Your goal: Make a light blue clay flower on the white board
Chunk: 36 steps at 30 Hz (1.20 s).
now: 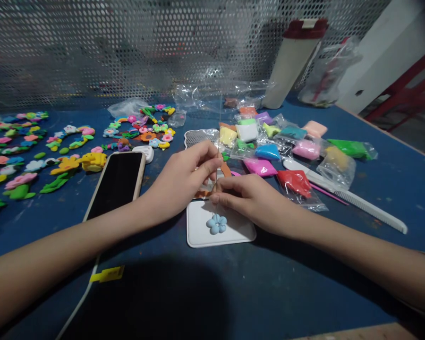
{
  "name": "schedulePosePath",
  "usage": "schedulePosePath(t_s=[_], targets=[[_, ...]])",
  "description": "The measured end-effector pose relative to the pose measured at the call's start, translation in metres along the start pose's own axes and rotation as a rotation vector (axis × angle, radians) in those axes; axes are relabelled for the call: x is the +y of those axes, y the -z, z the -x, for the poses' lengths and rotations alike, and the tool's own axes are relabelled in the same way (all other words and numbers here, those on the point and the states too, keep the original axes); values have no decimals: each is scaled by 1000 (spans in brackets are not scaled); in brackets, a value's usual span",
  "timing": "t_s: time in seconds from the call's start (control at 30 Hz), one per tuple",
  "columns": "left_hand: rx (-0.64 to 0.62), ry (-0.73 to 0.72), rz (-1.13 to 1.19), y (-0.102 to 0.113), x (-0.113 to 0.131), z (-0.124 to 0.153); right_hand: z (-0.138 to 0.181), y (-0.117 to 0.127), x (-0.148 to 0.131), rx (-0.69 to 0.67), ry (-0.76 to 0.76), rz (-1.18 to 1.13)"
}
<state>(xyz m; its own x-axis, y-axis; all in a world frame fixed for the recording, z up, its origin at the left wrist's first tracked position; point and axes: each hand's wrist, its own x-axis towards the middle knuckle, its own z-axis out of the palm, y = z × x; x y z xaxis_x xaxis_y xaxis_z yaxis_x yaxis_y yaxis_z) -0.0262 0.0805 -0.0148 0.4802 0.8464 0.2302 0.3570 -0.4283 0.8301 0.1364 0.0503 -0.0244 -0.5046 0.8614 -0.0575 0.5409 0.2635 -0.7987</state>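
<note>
A light blue five-petal clay flower (217, 224) lies on a white rounded-corner board (198, 236) in front of me. Above it, my left hand (189, 177) is closed, thumb and fingers pinching a thin upright stick (220, 118). My right hand (255, 200) is closed too, its fingertips together near the stick's lower end, just over the flower's far side. Whether the stick's tip touches the flower I cannot tell. Behind the hands lies a scalloped-edged mirror (198, 137), partly covered by them, with orange-brown pieces over its lower part.
Several bagged clay packets (260, 167) spread to the right, beside a white comb (371, 205). A phone (116, 179) lies left, its white cable (78, 302) running frontward. Colourful clay pieces (69, 164) fill the far left. A tumbler (292, 66) stands against the perforated metal panel (127, 52).
</note>
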Motion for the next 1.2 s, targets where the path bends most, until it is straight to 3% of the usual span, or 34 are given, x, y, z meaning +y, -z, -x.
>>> schedulePosePath(t_s=[0.3,0.57,0.83,1.2], targets=[[-17,26,69,-1,-8,-1,-3,-1,3,-5,-17,17],[-44,111,217,2,0,1,10,6,0,-78,7,-205],[-21,97,208,3,4,3,25,9,4,-56,38,119],[65,63,190,9,17,2,27,3,4,-47,71,195]])
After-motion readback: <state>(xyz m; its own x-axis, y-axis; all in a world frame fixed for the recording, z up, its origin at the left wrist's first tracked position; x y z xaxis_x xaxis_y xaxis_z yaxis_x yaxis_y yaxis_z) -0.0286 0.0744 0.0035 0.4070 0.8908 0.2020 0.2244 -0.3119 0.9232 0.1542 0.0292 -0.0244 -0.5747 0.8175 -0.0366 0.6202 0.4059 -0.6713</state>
